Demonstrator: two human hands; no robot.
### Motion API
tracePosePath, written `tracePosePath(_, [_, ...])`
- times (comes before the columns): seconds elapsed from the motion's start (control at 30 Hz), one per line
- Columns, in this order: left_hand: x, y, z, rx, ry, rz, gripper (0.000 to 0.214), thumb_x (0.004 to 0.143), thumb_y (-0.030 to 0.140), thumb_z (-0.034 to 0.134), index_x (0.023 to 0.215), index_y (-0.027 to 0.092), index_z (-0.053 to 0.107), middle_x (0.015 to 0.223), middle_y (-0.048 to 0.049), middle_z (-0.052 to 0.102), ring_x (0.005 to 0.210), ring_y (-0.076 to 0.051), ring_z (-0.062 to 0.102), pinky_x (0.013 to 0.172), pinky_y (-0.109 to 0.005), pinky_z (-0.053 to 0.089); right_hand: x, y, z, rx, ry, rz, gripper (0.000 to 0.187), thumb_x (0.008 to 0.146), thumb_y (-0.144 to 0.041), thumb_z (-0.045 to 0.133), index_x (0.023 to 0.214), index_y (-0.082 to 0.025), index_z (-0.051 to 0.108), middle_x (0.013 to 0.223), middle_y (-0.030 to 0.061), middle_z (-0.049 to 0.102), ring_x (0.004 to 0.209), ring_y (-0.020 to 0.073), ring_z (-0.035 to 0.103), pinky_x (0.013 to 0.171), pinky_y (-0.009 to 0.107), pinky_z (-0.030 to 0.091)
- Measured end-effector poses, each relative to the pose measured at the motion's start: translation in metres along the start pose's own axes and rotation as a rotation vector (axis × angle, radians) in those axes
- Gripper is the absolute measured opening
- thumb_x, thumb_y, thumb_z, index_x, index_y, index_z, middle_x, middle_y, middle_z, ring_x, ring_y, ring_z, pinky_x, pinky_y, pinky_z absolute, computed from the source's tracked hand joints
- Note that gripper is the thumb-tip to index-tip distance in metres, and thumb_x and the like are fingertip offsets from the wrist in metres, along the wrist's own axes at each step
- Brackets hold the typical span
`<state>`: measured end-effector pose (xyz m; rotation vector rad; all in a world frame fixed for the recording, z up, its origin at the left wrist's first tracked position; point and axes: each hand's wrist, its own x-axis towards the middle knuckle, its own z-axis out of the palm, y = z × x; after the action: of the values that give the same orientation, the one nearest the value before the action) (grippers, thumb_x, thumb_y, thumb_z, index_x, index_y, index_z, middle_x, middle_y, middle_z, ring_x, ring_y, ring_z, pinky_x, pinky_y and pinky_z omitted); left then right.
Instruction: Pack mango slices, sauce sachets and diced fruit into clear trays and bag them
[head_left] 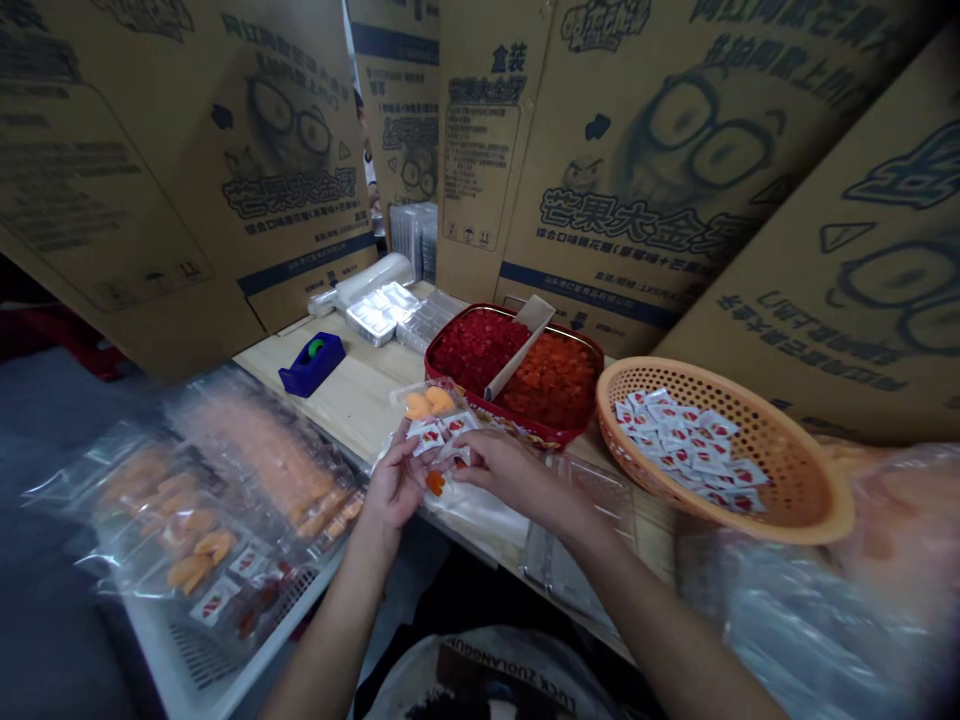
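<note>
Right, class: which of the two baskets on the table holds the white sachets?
The orange perforated basket on the right; the red basket beside it holds red and orange-red pieces instead.

Blue tape dispenser (313, 362) near the table's far left corner. Roll of film (373, 279) and stacked clear trays (382, 311) along the far edge. Red basket (540, 434) mid-table, red and orange pieces split by a card divider (519, 345). Orange basket (787, 480) of sachets (686, 440) toward the right edge. Printed cardboard boxes (637, 150) wall the back. White crate (225, 660) of filled packs sits off the left edge.
</note>
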<state>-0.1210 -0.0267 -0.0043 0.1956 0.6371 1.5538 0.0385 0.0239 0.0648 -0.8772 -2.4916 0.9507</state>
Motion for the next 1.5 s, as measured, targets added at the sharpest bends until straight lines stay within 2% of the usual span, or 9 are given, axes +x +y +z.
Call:
tracePosePath(0.1, [-0.002,-0.002,0.000,0.002,-0.009,-0.008,0.050,0.078,0.008,0.047,0.123,0.030,0.042,0.104,-0.0023,0.064,0.082,-0.018,0.065,0.077,-0.039,0.051,-0.013,0.006,-0.001,-0.021,0.238,0.076,0.014,0.084,-0.021,0.049,0.094,-0.019,0.059,0.085,0.0022,0.060,0.078,0.0136,0.053,0.071,0.023,0.038])
tracePosePath(0.2, [-0.005,-0.004,-0.002,-0.002,-0.003,-0.028,0.051,0.079,0.009,0.047,0.124,0.031,0.041,0.104,-0.0020,0.065,0.083,-0.019,0.065,0.078,-0.041,0.051,-0.035,0.032,-0.001,-0.225,0.492,0.269,0.023,0.089,-0.023,0.037,0.090,-0.015,0.059,0.090,0.0078,0.060,0.087,0.0182,0.052,0.078,0.027,0.038])
tracePosePath(0.37, [-0.010,-0.005,-0.005,0.029,0.021,-0.056,0.047,0.080,0.008,0.046,0.122,0.030,0.044,0.099,-0.0024,0.066,0.082,-0.020,0.066,0.077,-0.042,0.052,-0.073,0.097,0.014,-0.532,0.565,0.590,0.035,0.092,-0.024,0.026,0.107,-0.012,0.055,0.107,0.0126,0.058,0.100,0.0227,0.050,0.084,0.032,0.034])
tracePosePath(0.47, [-0.014,-0.005,-0.006,0.053,0.028,-0.066,0.047,0.079,0.007,0.047,0.120,0.029,0.044,0.102,-0.0048,0.066,0.090,-0.024,0.065,0.077,-0.043,0.052,-0.087,0.125,0.021,-0.559,0.511,0.605,0.037,0.093,-0.023,0.023,0.112,-0.014,0.054,0.110,0.0114,0.059,0.104,0.0212,0.049,0.090,0.032,0.030])
tracePosePath(0.6, [-0.017,-0.008,-0.010,0.071,0.053,-0.065,0.046,0.079,0.006,0.048,0.119,0.027,0.044,0.103,-0.0067,0.066,0.093,-0.026,0.064,0.076,-0.046,0.052,-0.093,0.139,0.022,-0.572,0.487,0.575,0.034,0.092,-0.021,0.025,0.108,-0.018,0.055,0.106,0.0090,0.061,0.101,0.0218,0.051,0.088,0.034,0.028])
tracePosePath(0.97, [-0.021,-0.014,-0.015,0.085,0.072,-0.095,0.051,0.080,0.006,0.046,0.125,0.029,0.039,0.099,-0.0064,0.066,0.091,-0.024,0.065,0.076,-0.044,0.053,-0.093,0.152,0.031,-0.512,0.758,0.441,0.042,0.093,-0.031,0.020,0.103,-0.017,0.058,0.098,0.0095,0.061,0.097,0.0217,0.048,0.086,0.037,0.027])
tracePosePath(1.17, [-0.021,-0.019,-0.015,0.092,0.054,-0.136,0.053,0.080,0.009,0.048,0.128,0.028,0.037,0.099,-0.0074,0.066,0.089,-0.025,0.065,0.077,-0.044,0.051,-0.089,0.132,0.020,-0.401,0.857,0.357,0.043,0.092,-0.038,0.022,0.076,-0.017,0.055,0.080,0.0058,0.054,0.083,0.0198,0.045,0.078,0.036,0.031])
tracePosePath(1.37, [-0.021,-0.027,-0.018,0.065,-0.001,-0.171,0.055,0.079,0.017,0.054,0.129,0.030,0.035,0.100,-0.0051,0.065,0.083,-0.023,0.066,0.078,-0.044,0.050,-0.061,0.056,-0.018,-0.040,0.483,0.117,0.032,0.092,-0.037,0.030,0.072,-0.020,0.050,0.074,0.0001,0.054,0.075,0.0143,0.049,0.069,0.026,0.034])
tracePosePath(1.5, [-0.023,-0.037,-0.013,0.037,-0.008,-0.201,0.050,0.080,0.032,0.056,0.127,0.030,0.037,0.102,-0.0040,0.065,0.080,-0.021,0.066,0.078,-0.043,0.050,-0.011,0.017,-0.011,-0.159,0.351,0.127,0.032,0.093,-0.031,0.030,0.073,-0.019,0.051,0.078,0.0011,0.057,0.077,0.0143,0.050,0.069,0.026,0.032])
